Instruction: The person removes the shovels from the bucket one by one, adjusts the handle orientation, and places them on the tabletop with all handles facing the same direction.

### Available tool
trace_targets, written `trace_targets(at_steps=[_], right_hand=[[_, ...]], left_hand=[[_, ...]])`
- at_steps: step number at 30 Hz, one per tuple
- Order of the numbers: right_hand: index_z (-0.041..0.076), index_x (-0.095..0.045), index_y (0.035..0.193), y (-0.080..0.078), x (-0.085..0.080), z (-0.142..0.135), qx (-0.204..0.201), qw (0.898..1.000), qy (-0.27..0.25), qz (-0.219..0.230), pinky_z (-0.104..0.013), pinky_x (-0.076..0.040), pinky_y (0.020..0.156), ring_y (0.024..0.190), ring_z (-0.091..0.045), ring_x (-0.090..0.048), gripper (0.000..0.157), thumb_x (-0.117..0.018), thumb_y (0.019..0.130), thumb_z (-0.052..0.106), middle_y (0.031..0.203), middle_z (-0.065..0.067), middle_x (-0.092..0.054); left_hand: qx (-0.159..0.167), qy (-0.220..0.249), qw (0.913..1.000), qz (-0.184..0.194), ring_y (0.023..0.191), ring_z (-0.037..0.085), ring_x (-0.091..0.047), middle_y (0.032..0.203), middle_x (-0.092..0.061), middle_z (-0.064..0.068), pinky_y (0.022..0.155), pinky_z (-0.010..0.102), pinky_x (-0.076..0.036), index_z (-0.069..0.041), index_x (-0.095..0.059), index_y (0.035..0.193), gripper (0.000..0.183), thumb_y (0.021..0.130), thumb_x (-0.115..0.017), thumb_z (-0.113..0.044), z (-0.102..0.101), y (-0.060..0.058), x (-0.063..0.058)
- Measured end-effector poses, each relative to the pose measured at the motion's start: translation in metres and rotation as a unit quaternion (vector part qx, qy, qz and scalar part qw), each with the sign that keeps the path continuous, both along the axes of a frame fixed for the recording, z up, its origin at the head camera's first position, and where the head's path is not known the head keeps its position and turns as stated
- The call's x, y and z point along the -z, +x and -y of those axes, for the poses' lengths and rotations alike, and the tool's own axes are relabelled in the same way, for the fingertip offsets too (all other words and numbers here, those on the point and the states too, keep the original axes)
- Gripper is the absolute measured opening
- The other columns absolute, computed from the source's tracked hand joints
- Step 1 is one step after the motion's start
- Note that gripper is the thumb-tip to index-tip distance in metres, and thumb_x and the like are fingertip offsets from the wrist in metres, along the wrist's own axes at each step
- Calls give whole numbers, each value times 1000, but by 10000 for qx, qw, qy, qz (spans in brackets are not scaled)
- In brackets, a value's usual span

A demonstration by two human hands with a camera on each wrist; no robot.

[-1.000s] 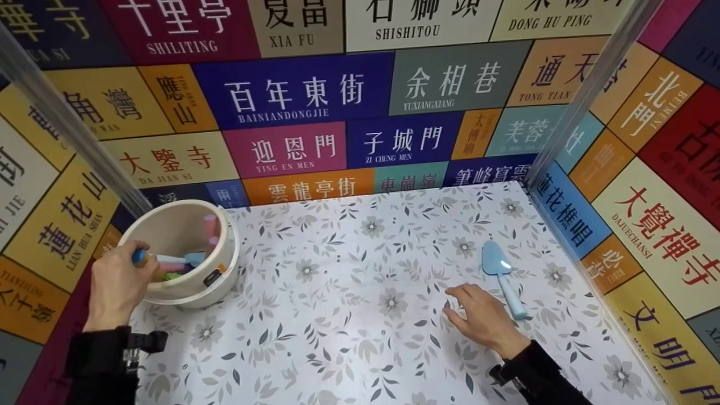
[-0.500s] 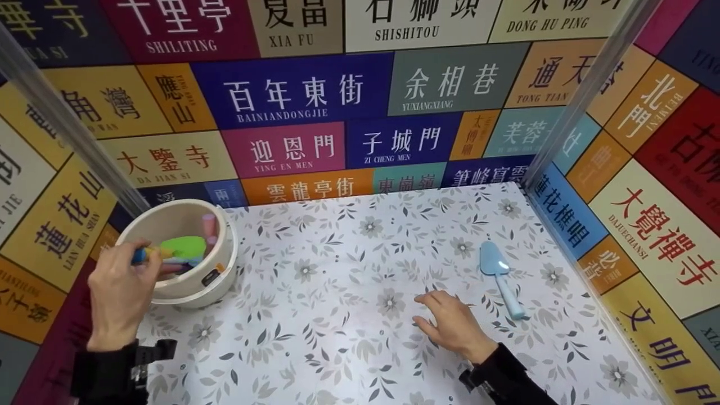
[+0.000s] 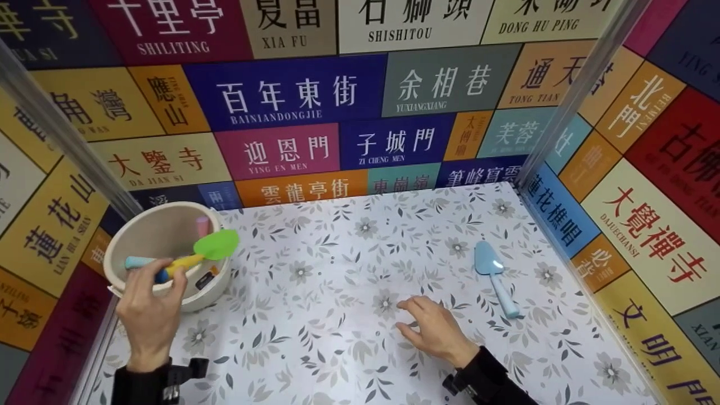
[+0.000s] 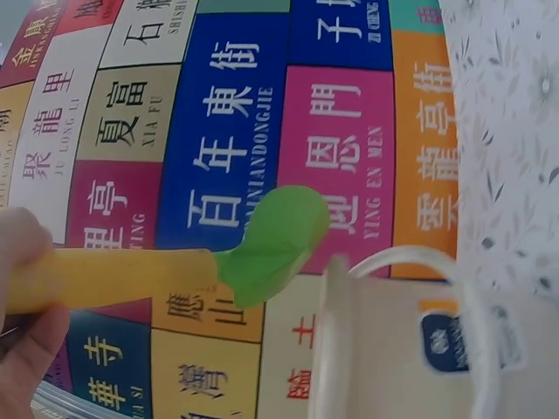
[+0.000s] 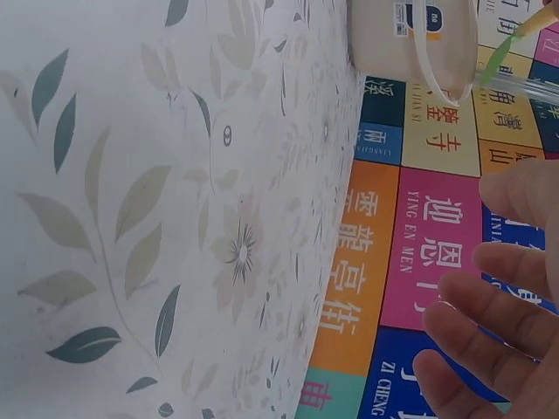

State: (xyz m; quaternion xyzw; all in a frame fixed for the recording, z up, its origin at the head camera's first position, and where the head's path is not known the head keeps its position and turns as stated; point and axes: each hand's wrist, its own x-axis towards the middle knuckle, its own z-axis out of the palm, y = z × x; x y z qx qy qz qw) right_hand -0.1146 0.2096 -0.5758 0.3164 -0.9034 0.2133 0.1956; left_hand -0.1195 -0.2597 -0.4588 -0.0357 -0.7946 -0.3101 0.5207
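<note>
My left hand (image 3: pixel 151 318) grips the yellow handle of a toy shovel (image 3: pixel 216 245) with a green blade and a blue handle end. It holds the shovel over the front rim of a cream bucket (image 3: pixel 163 228), the blade pointing right. In the left wrist view the shovel's yellow handle (image 4: pixel 122 278) runs out from between thumb and fingers. A pink handle (image 3: pixel 202 226) and a light blue handle (image 3: pixel 138 262) show in the bucket; its bottom is hidden. Over the middle right of the table, my right hand (image 3: pixel 437 331) holds nothing, its fingers loosely bent.
A light blue toy shovel (image 3: pixel 488 259) lies on the flower-patterned table (image 3: pixel 332 337) at the right. Panels with colourful lettered blocks (image 3: pixel 287 93) stand behind and along both sides. The bucket has a white carrying handle (image 4: pixel 479 323).
My left hand has lifted the green-bladed shovel out of the bucket and moved it right. My right hand has shifted left, away from the light blue shovel.
</note>
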Motion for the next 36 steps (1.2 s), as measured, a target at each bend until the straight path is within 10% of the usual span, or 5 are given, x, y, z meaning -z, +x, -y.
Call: trace_targets(at_steps=[14,25,31,36], right_hand=[[6,-71,114,-6,-15,5,4,9994,-286,189,-35,-61,76,92,-21,-71,31,-84,87,13,105,-7,-73],[6,-71,117,-15,-25,24,-187,9927,-983,672,-36,-60,77,92,-22,-70,27,-80,92,7,106,-8,-74],[1,-71,115,-24,-28,37,-327,9773,-1588,1363,-34,-59,73,88,-27,-70,21,-75,96,6,101,-13,-75],[1,-73,115,-30,-34,49,54,9405,-2151,2630,-33,-61,78,91,-27,-73,19,-72,100,13,102,-12,-77]], left_hand=[[668,74,9957,-630,85,39,-64,90,-72,26,104,4,-44,8,-74,97,21,77,-80,5,-45,-9,36],[1690,-832,9751,-1168,85,34,-68,94,-74,19,103,13,-53,8,-73,99,18,99,-72,-10,-109,-16,54],[1782,-1794,9578,-1363,88,31,-71,98,-77,15,85,30,-62,4,-74,97,16,103,-67,-9,-142,-17,57],[1886,-2569,9346,-1580,87,28,-71,98,-77,14,82,30,-63,2,-75,97,19,106,-61,-5,-165,-17,59]])
